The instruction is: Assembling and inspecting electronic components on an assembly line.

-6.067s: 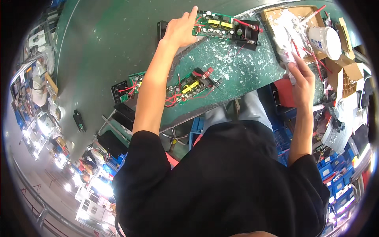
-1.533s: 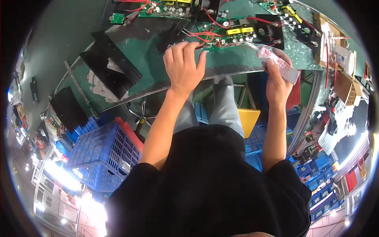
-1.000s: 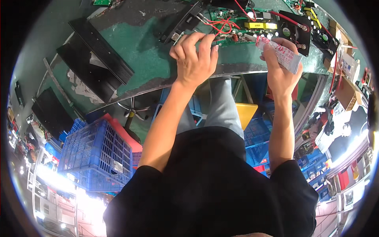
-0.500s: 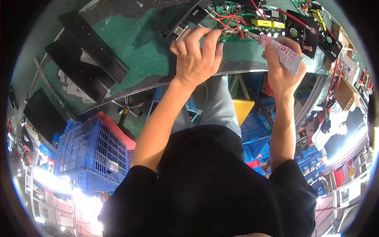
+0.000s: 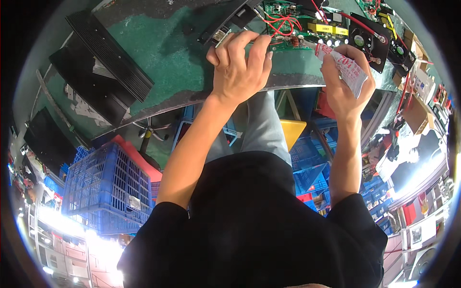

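Note:
My right hand [image 5: 346, 84] is wrapped round a crumpled white squeeze tube [image 5: 348, 69] with red print. Its narrow nozzle points left, at the near edge of a green circuit board [image 5: 288, 47], close to a copper coil [image 5: 295, 42]. With curled fingers my left hand [image 5: 241, 65] grips the board's near left corner; the fingertips are partly hidden. Beside those fingers lies a black panel [image 5: 235, 21] with sockets in it. Loose red wires [image 5: 283, 24] loop over the board, and yellow-wrapped parts [image 5: 328, 30] stand farther right on it.
Black finned heat sinks [image 5: 110, 55] lie at the left of the green bench [image 5: 168, 53]. Black fans [image 5: 367, 41] with thick red leads stand at the right. Below the bench are blue crates [image 5: 108, 182] and a yellow panel [image 5: 292, 132]. Cardboard boxes [image 5: 417, 113] sit far right.
The view has shifted slightly. Both hands keep nearly the same places and grips, and the tube's nozzle stays by the coil.

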The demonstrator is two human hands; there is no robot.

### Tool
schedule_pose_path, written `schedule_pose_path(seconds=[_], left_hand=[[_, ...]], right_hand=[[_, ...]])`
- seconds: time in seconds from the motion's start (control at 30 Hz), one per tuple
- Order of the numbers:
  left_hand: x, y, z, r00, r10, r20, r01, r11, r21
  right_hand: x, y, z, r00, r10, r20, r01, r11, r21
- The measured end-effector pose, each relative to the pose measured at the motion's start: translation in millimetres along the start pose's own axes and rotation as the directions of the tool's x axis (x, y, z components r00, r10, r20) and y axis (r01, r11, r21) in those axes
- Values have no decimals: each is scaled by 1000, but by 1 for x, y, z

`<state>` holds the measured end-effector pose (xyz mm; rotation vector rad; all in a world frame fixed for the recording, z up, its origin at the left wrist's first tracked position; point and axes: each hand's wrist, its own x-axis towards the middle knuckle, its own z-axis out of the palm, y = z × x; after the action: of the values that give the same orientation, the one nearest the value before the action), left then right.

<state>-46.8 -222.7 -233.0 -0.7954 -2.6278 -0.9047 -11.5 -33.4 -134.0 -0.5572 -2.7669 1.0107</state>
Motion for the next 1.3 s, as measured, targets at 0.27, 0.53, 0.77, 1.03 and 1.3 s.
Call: schedule_pose_path(seconds=[0.27,0.53,0.77,1.03,1.3], left_hand=[[-1,1,0,1000,-12,9,12,1000,-5],[-2,1,-1,1000,-18,16,18,1000,-6],[3,0,1,1000,2,-2,-2,1000,-8],[3,3,-17,984,-25,177,27,1000,-11],[55,40,-65,987,11,162,-30,993,111]], right_hand=[[-1,-1,-2,999,-27,-31,27,1000,13],[-1,-4,-1,1000,-12,-16,12,1000,-10],[-5,-1,-11,993,103,-53,-101,994,46],[-49,14,-85,737,646,-197,11,279,960],[-50,168,-124,220,947,-235,-228,285,931]])
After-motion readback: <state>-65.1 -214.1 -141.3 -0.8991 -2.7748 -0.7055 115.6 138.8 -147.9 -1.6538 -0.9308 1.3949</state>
